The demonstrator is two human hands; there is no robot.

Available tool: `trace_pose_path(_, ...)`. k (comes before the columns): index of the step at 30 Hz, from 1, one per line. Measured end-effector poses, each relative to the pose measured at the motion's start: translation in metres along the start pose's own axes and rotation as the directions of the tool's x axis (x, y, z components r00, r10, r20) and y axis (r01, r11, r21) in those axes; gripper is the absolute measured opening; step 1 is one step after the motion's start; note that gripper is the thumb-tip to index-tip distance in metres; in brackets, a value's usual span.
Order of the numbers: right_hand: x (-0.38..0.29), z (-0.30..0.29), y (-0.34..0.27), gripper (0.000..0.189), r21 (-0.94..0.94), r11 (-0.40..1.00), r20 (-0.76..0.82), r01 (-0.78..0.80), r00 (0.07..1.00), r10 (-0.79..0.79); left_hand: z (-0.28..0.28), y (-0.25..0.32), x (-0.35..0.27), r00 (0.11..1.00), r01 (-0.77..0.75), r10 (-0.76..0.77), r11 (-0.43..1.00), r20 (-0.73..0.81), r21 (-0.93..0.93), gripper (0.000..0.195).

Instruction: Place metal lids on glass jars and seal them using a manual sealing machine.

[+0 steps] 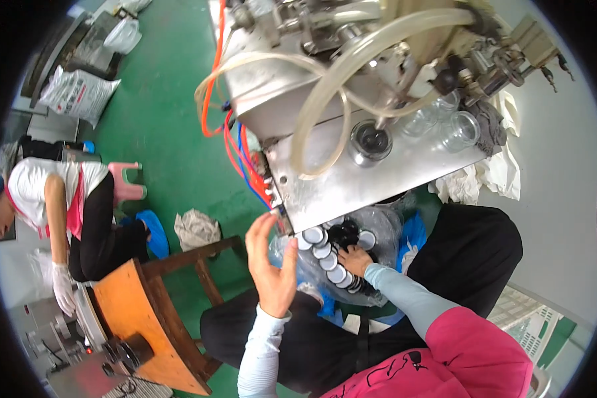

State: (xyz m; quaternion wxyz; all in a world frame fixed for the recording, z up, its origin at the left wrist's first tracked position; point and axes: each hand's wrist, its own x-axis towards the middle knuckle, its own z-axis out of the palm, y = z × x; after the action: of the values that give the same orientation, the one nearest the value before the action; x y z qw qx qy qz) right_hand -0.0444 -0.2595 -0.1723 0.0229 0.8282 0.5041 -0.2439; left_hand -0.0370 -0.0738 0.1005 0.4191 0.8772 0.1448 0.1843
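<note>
My left hand [272, 271] is raised by the front left corner of a steel machine table [343, 186], its thumb and fingers apart and nothing visible between them. The fingertips are close to a small fitting at that corner; whether they touch it is unclear. Below the table's edge, my right hand [356, 259] reaches into a clear plastic bag [390, 224] of round jar lids [336, 273], white inside and black outside. Its fingertips are among the black lids, partly hidden, so a grip is not visible. On the table, a glass jar [371, 144] with dark contents stands under a filling nozzle [381, 122].
Clear glass jars [460, 132] and a grey cloth [490, 127] are at the table's right. A thick clear hose [323, 104] loops over the table. Orange and blue air lines [246, 169] hang at its left. A wooden stool [144, 318] and a seated co-worker [62, 199] are left.
</note>
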Motion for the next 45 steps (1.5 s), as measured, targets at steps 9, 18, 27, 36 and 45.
trace_pose_path(9, -0.015, -0.065, 0.020, 0.029, 0.389, 0.921, -0.032, -0.012, 0.999, 0.026, 0.115, 0.037, 0.093, 0.956, -0.290, 0.294, 0.951, 0.021, -0.102, 0.075)
trace_pose_path(18, -0.115, -0.242, 0.088, 0.030, 0.531, 0.810, -0.481, 0.250, 0.876, 0.045, 0.120, 0.012, 0.079, 0.996, -0.006, 0.023, 0.982, 0.089, -0.187, 0.073)
trace_pose_path(27, -0.081, -0.310, 0.148, 0.031, 0.371, 0.894, -0.627, -0.252, 0.642, 0.442, 0.054, 0.010, 0.044, 0.984, -0.172, 0.164, 0.978, -0.071, -0.119, 0.089)
trace_pose_path(36, -0.075, -0.305, 0.113, 0.028, 0.298, 0.952, -0.594, 0.066, 0.794, 0.131, -0.007, -0.066, 0.020, 0.957, 0.181, -0.224, 0.957, -0.182, -0.227, 0.058)
trace_pose_path(45, -0.085, -0.313, 0.112, 0.023, 0.263, 0.936, -0.673, 0.234, 0.740, 0.004, 0.009, -0.086, 0.036, 0.892, 0.431, -0.451, 0.825, 0.033, -0.365, 0.046)
